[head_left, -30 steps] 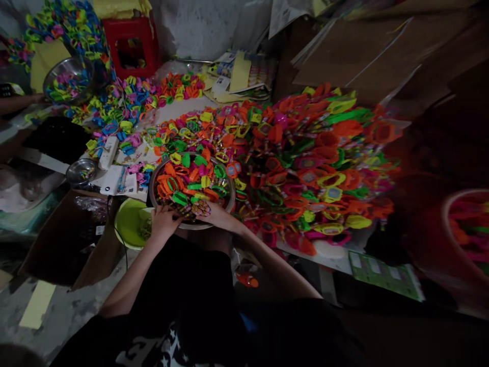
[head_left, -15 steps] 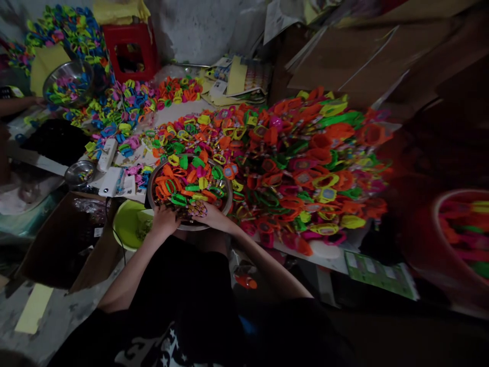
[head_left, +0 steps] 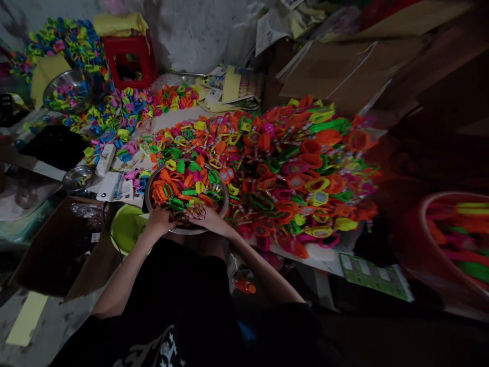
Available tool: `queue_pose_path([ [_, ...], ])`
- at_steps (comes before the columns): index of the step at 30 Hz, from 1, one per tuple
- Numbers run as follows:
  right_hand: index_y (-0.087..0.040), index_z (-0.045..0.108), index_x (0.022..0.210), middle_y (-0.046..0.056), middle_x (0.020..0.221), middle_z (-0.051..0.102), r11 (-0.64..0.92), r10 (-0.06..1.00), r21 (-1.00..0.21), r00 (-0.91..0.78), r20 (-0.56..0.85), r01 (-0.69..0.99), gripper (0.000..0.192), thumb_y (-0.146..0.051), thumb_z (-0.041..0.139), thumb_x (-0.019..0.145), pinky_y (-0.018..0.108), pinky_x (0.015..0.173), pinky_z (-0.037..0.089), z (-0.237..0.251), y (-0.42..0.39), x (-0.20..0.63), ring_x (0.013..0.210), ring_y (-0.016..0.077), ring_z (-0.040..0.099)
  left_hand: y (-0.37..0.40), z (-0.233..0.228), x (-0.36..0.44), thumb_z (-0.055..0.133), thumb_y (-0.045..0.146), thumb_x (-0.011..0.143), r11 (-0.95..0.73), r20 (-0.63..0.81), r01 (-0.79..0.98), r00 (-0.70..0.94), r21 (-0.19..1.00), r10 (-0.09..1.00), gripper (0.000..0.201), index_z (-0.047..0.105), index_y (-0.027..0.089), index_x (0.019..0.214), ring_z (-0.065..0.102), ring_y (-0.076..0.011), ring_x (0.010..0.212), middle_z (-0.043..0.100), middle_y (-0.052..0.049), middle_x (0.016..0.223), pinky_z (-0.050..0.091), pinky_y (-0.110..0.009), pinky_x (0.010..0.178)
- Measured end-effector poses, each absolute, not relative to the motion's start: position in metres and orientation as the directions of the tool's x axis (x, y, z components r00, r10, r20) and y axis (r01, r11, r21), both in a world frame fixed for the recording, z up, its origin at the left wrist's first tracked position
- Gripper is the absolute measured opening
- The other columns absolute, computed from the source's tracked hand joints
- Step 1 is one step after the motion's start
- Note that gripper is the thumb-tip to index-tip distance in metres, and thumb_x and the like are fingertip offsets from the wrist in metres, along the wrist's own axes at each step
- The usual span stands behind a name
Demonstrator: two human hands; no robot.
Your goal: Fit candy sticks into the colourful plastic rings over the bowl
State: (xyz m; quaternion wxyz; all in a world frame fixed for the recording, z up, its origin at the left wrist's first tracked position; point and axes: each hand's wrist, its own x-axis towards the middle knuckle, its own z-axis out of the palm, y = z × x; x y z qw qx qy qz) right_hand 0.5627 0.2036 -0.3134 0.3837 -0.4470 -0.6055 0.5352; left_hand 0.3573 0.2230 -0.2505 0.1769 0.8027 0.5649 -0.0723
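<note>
1. A steel bowl [head_left: 66, 89] at far left is filled with small coloured plastic pieces
2. A small metal dish [head_left: 77, 178] holds a few bits
3. A green bowl [head_left: 124, 229] is set just below the table edge
4. The near rim of a big metal bowl [head_left: 225, 196], heaped with orange and green plastic rings [head_left: 183, 186], is touched by the left hand [head_left: 158, 221] and right hand [head_left: 210, 219]; whether anything is gripped cannot be told
5. A red tub [head_left: 428, 239] at far right holds more pieces

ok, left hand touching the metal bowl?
Touching. The head view shows the left hand lying on the near rim of the metal bowl, fingers among the plastic pieces, no gap visible.
</note>
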Motion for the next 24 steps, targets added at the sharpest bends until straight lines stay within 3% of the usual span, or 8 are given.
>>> queue_pose_path([
  [3, -0.016, 0.058, 0.105, 0.008, 0.105, 0.066, 0.037, 0.951, -0.981, -0.309, -0.025, 0.192, 0.038, -0.035, 0.067, 0.074, 0.039, 0.092, 0.048, -0.3, 0.2, 0.56, 0.096, 0.0199, 0.063, 0.217, -0.235, 0.352, 0.058, 0.034, 0.082, -0.238, -0.217, 0.93, 0.303, 0.279, 0.928, 0.02, 0.07, 0.019, 0.087, 0.059, -0.0295, 0.101, 0.07, -0.009, 0.093, 0.04, -0.04, 0.089],
  [8, -0.017, 0.06, 0.098, 0.005, 0.099, 0.065, 0.048, 0.95, -0.996, -0.312, 0.022, 0.076, 0.03, -0.035, 0.065, 0.075, 0.035, 0.088, 0.048, -0.281, 0.196, 0.547, 0.091, 0.0173, 0.061, 0.214, -0.221, 0.349, 0.058, 0.034, 0.083, -0.128, -0.166, 0.721, 0.322, 0.681, 0.932, 0.017, 0.065, 0.021, 0.092, 0.066, -0.02, 0.087, 0.071, -0.002, 0.092, 0.047, -0.029, 0.077],
  [12, -0.016, 0.058, 0.091, 0.004, 0.092, 0.064, 0.023, 0.951, -1.0, -0.31, 0.022, 0.0, 0.03, -0.037, 0.067, 0.073, 0.031, 0.082, 0.049, -0.273, 0.193, 0.534, 0.085, 0.016, 0.06, 0.21, -0.225, 0.355, 0.061, 0.027, 0.081, -0.142, -0.069, 0.601, 0.314, 0.786, 0.947, 0.014, 0.066, 0.021, 0.092, 0.066, -0.0185, 0.087, 0.071, -0.001, 0.092, 0.048, -0.028, 0.081],
  [17, -0.017, 0.05, 0.093, 0.004, 0.092, 0.063, -0.009, 0.983, -1.0, -0.182, -0.004, -0.023, 0.037, -0.037, 0.069, 0.069, 0.031, 0.083, 0.049, -0.272, 0.184, 0.531, 0.085, 0.0157, 0.06, 0.203, -0.231, 0.358, 0.053, 0.027, 0.087, -0.267, 0.055, 0.535, 0.378, 0.802, 0.924, 0.021, 0.064, 0.021, 0.104, 0.064, -0.0168, 0.092, 0.068, -0.002, 0.101, 0.049, -0.028, 0.085],
  [19, -0.017, 0.048, 0.095, 0.005, 0.094, 0.063, -0.034, 0.991, -0.999, -0.133, -0.032, -0.011, 0.041, -0.037, 0.07, 0.067, 0.033, 0.086, 0.049, -0.275, 0.182, 0.536, 0.087, 0.0165, 0.06, 0.208, -0.233, 0.354, 0.05, 0.027, 0.089, -0.365, 0.147, 0.548, 0.4, 0.753, 0.905, 0.025, 0.061, 0.021, 0.111, 0.061, -0.0173, 0.098, 0.065, -0.004, 0.109, 0.048, -0.03, 0.09],
  [22, -0.017, 0.048, 0.103, 0.009, 0.105, 0.063, -0.06, 0.996, -0.998, -0.073, -0.059, -0.004, 0.047, -0.036, 0.07, 0.066, 0.036, 0.093, 0.046, -0.279, 0.181, 0.546, 0.096, 0.0193, 0.06, 0.226, -0.237, 0.344, 0.048, 0.022, 0.09, -0.488, 0.247, 0.692, 0.424, 0.532, 0.871, 0.028, 0.057, 0.02, 0.116, 0.054, -0.0216, 0.109, 0.059, -0.007, 0.116, 0.042, -0.037, 0.098],
  [24, -0.017, 0.049, 0.106, 0.01, 0.11, 0.061, -0.049, 0.998, -0.998, -0.047, -0.051, 0.027, 0.048, -0.035, 0.069, 0.066, 0.038, 0.096, 0.044, -0.281, 0.181, 0.552, 0.102, 0.0212, 0.059, 0.243, -0.24, 0.338, 0.049, 0.019, 0.088, -0.53, 0.23, 0.771, 0.477, 0.353, 0.848, 0.028, 0.058, 0.019, 0.115, 0.049, -0.0262, 0.115, 0.056, -0.01, 0.12, 0.039, -0.042, 0.099],
])
